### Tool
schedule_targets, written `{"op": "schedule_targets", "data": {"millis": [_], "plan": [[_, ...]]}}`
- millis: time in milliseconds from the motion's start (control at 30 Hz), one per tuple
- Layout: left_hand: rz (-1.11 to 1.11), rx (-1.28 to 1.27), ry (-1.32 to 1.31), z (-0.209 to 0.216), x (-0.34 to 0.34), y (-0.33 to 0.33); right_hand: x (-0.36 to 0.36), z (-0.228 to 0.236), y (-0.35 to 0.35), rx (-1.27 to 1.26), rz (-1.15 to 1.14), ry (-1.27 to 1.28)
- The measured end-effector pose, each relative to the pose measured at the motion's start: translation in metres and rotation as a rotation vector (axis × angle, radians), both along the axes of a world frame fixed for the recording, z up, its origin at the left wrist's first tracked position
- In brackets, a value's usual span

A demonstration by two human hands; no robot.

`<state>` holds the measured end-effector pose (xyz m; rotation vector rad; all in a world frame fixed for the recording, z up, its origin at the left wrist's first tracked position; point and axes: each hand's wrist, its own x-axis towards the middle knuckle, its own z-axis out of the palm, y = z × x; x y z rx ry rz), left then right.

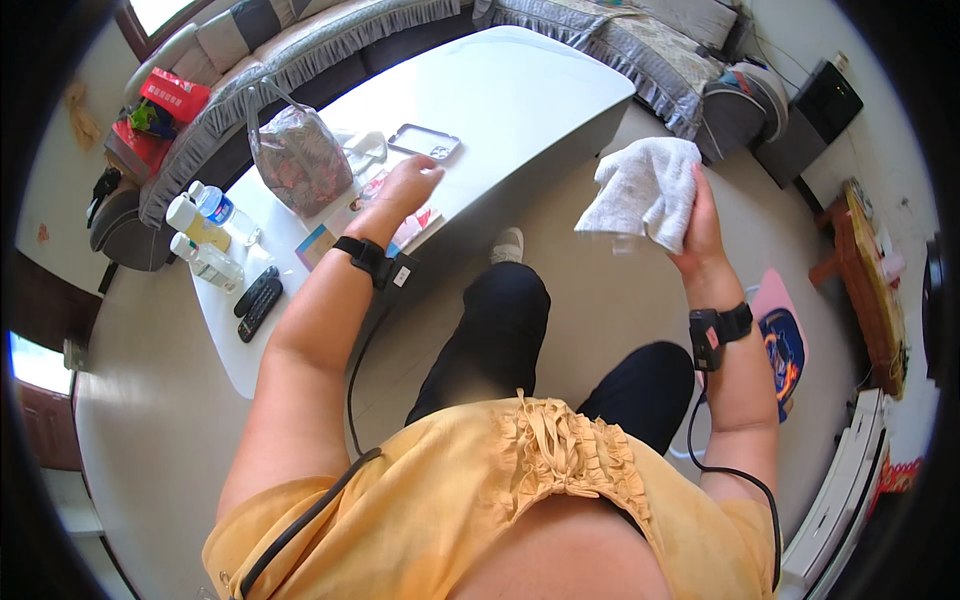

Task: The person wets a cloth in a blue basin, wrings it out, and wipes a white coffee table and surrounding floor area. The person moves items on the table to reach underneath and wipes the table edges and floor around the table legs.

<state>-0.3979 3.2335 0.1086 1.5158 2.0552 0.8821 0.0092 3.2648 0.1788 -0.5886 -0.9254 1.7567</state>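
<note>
On my right, my right hand (704,225) is closed on a light grey-white towel (645,190), which hangs folded and bunched above the floor. The palm and part of the fingers are behind the cloth. My left hand (408,186) is above the near edge of the white table (520,80), its fingers loosely bent and slightly apart, with nothing visible in them. Just beyond it, a dark-rimmed phone case (424,141) lies on the tabletop. Colourful printed papers (416,226) lie partly under my left hand and wrist.
A patterned handbag (300,160) stands at the table's left, near several bottles (212,262) and two dark remotes (260,308). Sofas (330,45) line the far side. A wooden stand (865,290) and a pink board (775,300) are at right. Cables run from both wrist straps.
</note>
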Motion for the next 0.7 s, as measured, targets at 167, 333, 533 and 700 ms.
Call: {"op": "schedule_targets", "data": {"millis": [167, 333, 533, 700], "plan": [[0.223, 0.241, 0.255, -0.072, -0.101, 0.087, -0.092, -0.022, 0.139, 0.368, -0.097, -0.392], [0.426, 0.11, 0.36, -0.09, -0.144, 0.162, -0.168, -0.052, 0.228, 1.23, 0.038, -1.651], [0.542, -0.283, 0.307, -0.107, -0.182, 0.218, -0.162, -0.061, 0.242, 1.21, 0.167, -1.486], [0.523, -0.352, 0.481, -0.127, -0.206, 0.241, -0.107, -0.053, 0.265, 1.071, 0.115, -1.407]]}}
